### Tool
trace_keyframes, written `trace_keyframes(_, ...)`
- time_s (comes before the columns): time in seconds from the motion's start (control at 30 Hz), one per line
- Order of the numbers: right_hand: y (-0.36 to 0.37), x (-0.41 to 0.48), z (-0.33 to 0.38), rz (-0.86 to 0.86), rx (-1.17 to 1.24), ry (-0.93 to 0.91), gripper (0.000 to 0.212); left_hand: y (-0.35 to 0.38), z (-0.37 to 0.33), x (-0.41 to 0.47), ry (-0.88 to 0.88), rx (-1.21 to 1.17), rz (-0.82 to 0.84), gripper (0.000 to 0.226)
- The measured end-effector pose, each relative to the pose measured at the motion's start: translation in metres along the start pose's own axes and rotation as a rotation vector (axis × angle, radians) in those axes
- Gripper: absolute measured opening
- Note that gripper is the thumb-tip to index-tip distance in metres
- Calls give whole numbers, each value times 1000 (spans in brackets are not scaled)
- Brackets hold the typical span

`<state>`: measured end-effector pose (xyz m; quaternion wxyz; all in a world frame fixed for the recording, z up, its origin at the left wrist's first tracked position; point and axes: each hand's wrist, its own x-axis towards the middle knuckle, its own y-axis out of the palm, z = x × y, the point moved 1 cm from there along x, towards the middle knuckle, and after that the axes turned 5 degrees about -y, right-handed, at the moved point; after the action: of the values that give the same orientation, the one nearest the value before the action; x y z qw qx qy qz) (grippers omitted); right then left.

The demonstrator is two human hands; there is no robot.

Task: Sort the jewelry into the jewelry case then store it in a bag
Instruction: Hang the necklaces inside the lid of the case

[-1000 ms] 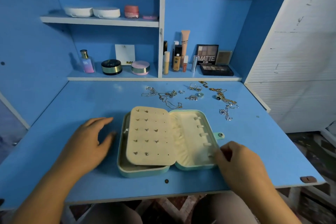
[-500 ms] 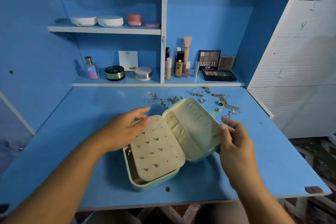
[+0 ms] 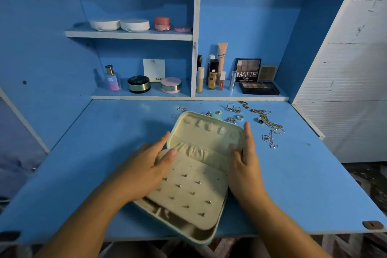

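Observation:
The mint jewelry case point(image 3: 207, 138) lies open in the middle of the blue desk point(image 3: 104, 142), lid away from me and base overhanging the near edge. Its cream earring panel point(image 3: 188, 190) carries several studs. My left hand point(image 3: 142, 172) rests on the case's left side, with the thumb pressing the panel's corner and the fingers straight beside the lid. My right hand point(image 3: 245, 165) pinches the lid's right edge, thumb inside, fingers along the outside. Loose rings point(image 3: 233, 108) and gold and silver necklaces point(image 3: 270, 130) lie behind and to the right of the case. No bag is visible.
Behind the desk a low shelf holds cosmetics: a perfume bottle point(image 3: 113, 81), round compacts point(image 3: 139, 84), tubes and an eyeshadow palette point(image 3: 258, 88). A white cabinet point(image 3: 345, 90) closes off the right side. A small brown piece point(image 3: 372, 225) sits at the desk's near right corner.
The case has been turned about a quarter turn, from lying side by side to lid far, base near. Both hands moved onto its sides.

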<state>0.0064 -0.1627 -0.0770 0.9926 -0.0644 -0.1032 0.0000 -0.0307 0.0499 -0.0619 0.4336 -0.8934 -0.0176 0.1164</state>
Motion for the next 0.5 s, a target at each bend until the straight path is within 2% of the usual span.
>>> trace_keyframes(0.13, 0, 29, 10, 182, -6, -4, 55, -3, 5, -7, -17, -34, -80, 59)
trace_keyframes(0.3, 8, 62, 16, 381, -70, 3, 56, -3, 5, -18, -84, -94, -220, 61)
trace_keyframes(0.4, 21, 71, 13, 449, -128, -5, 56, 0, 5, -17, -145, -96, -334, 64)
trace_keyframes(0.5, 31, 76, 6, 501, -132, -16, 53, -4, 10, -7, -190, -107, -381, 61)
